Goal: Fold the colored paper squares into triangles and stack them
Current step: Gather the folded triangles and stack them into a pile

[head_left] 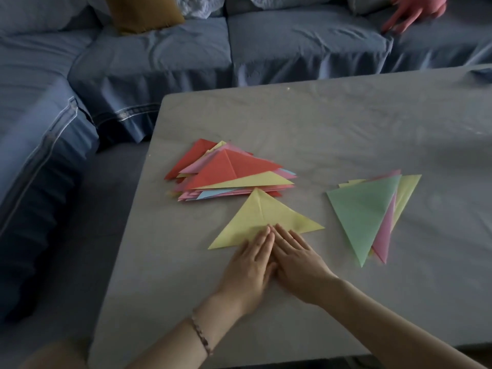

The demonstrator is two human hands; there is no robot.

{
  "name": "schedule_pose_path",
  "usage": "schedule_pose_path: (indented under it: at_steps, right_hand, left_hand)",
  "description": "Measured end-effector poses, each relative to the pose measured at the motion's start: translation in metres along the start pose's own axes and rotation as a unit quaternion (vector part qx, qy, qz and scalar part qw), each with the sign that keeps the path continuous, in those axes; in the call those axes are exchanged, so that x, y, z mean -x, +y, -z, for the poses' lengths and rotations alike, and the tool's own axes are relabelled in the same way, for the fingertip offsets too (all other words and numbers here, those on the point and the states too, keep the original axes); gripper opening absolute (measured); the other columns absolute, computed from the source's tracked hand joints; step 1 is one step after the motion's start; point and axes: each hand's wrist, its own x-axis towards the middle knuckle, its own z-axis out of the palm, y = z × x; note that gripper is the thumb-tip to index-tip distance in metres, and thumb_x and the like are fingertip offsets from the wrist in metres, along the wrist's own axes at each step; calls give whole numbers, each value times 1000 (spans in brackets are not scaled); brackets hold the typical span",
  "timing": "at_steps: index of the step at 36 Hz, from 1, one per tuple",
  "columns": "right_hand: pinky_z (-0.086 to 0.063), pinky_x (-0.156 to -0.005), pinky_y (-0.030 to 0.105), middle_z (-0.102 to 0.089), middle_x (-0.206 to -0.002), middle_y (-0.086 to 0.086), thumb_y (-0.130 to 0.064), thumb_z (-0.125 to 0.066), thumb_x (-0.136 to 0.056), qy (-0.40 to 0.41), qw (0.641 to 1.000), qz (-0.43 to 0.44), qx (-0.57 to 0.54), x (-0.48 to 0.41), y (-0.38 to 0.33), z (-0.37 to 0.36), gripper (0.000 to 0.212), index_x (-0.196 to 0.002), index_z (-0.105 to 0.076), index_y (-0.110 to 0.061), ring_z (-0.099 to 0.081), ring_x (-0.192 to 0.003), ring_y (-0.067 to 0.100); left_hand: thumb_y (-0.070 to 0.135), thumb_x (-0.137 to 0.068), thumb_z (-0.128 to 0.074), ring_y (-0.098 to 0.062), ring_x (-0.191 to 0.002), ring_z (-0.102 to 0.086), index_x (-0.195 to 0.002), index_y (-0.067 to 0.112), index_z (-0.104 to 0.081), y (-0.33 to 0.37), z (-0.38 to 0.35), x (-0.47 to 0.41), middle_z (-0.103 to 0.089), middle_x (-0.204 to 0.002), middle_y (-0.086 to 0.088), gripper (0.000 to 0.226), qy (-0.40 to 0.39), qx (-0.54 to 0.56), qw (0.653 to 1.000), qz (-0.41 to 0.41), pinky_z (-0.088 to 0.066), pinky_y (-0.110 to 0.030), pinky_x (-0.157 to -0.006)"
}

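Looks like a home living room: blue fabric-covered corner sofa (159,57) with mustard-yellow cushion (141,12), low grey cloth-draped counter (346,123) just beside it.

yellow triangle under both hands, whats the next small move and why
Probably slide the left hand and right hand apart along the near edge of the yellow triangle: both press flat at its middle, so the fold's ends likely need creasing.

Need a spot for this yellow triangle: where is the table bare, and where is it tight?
Bare: the far half of the table behind the red pile and green stack, the space right of that stack, and the front strip beside the right hand. Tight: the yellow triangle touches the pile, with a narrow gap to the stack.
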Motion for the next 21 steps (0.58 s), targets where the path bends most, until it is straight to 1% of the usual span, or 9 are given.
schedule_pose_path:
  at_steps: [3, 6, 9, 11, 15, 17, 19, 20, 21]
  right_hand:
    - [-30, -105, 30, -55, -131, 6, -41, -34, -80, -10, 999, 2, 33, 0, 5, 1, 60, -126, -55, -9, -50, -122, 18]
    - [-25, -105, 29, -54, -132, 9, -45, -24, -92, -22, 999, -11, 43, 2, 9, 3, 60, -124, -57, -8, -50, -123, 18]
    - [-22, -104, 30, -52, -134, 10, -47, -5, -96, -31, 997, -29, 58, 9, 18, 5, 72, -126, -54, -5, -47, -125, 19]
    - [-22, -104, 29, -50, -135, 10, -50, -6, -96, -29, 996, -45, 64, 15, 26, 8, 73, -127, -53, -3, -44, -126, 19]
    - [-12, -108, 27, -42, -140, 11, -55, -9, -94, -32, 994, -90, 46, 29, 46, 7, 76, -132, -46, -1, -41, -128, 23]
    - [-5, -111, 25, -24, -148, 9, -63, -2, -89, -25, 994, -109, 23, 35, 53, 6, 85, -140, -33, -2, -27, -136, 23]
    - [9, -109, 19, 4, -151, -1, -73, 17, -75, -7, 994, -111, 13, 39, 58, 4, 99, -146, -7, -9, 5, -140, 16]
    - [14, -107, 18, 14, -149, -4, -75, 25, -66, -9, 993, -115, 11, 41, 59, 4, 104, -146, 2, -12, 17, -137, 13]
    - [17, -106, 18, 20, -147, -6, -75, 30, -60, -13, 993, -117, 8, 42, 59, 6, 108, -145, 8, -13, 23, -135, 11]
  left_hand:
    - [44, -98, -8, -15, -125, -48, -133, 7, -45, -4, -4, 8, -50, -137, -5, 62, -38, 0, 999, 33, -27, -29, -103]
    - [50, -96, -10, -15, -126, -47, -132, 11, -49, -9, -2, 15, -48, -139, -1, 66, -41, -20, 998, 37, -25, -32, -103]
    - [51, -96, -8, -14, -126, -47, -131, 16, -51, -11, 2, 18, -49, -138, 4, 66, -28, -21, 998, 60, -25, -33, -102]
    - [52, -95, -8, -15, -126, -48, -131, 17, -51, -13, 5, 23, -49, -137, 4, 66, -28, -10, 996, 89, -25, -34, -101]
    - [52, -96, -8, -17, -125, -49, -131, 18, -50, -27, 7, 38, -49, -138, 3, 65, -16, -13, 992, 127, -23, -32, -101]
    - [55, -94, -5, -17, -128, -43, -133, 18, -48, -31, 7, 44, -40, -142, 5, 69, -7, -13, 989, 145, -20, -31, -104]
    - [63, -88, 6, -12, -135, -26, -138, 19, -41, -35, 8, 49, -26, -145, 10, 81, -3, 6, 985, 174, -17, -32, -110]
    - [64, -86, 8, -10, -135, -23, -139, 20, -40, -36, 9, 51, -25, -145, 11, 84, 3, 9, 981, 194, -19, -36, -109]
    - [64, -87, 6, -9, -135, -26, -137, 20, -44, -36, 9, 54, -30, -145, 9, 83, 18, 1, 977, 211, -23, -40, -107]
